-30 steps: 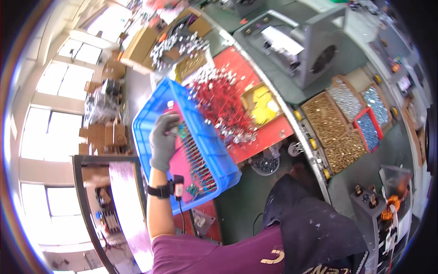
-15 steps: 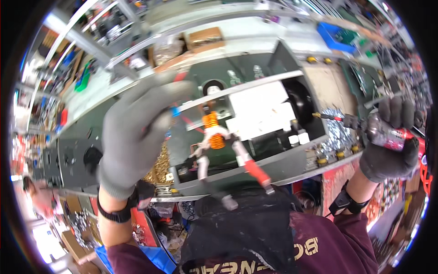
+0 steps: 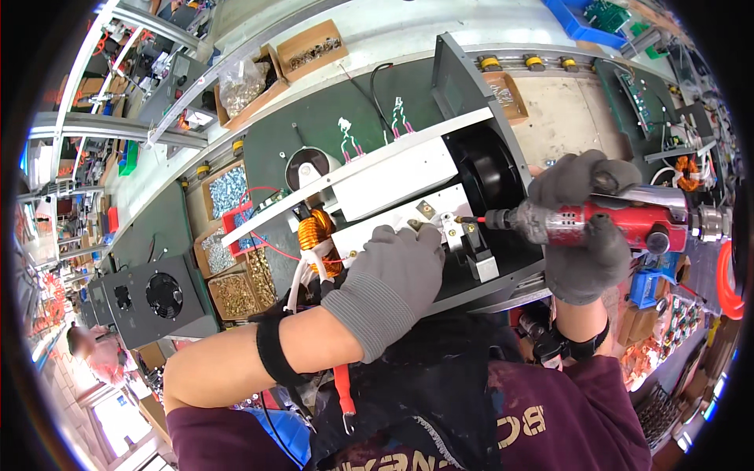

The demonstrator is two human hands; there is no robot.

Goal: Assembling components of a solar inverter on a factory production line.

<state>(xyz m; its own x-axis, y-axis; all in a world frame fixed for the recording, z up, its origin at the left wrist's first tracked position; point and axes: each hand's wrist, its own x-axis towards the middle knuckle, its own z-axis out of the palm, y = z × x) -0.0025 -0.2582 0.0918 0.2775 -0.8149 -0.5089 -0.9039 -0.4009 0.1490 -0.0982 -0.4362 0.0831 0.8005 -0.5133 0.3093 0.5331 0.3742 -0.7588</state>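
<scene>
Gripping a red power driver (image 3: 573,224), the gloved right hand (image 3: 585,271) has its fingers wrapped around the body. The driver's bit points leftward into an open grey chassis (image 3: 459,82), its tip at fittings by a white plate (image 3: 361,237); contact cannot be confirmed. The chassis sits on the green bench (image 3: 267,153) before the person. The gloved left hand (image 3: 393,279) lies over the plate, fingers bent, fingertips near the bit; whether they pinch a part cannot be told. An orange coil (image 3: 316,230) stands left of the plate. Farther left is a grey case (image 3: 140,306).
</scene>
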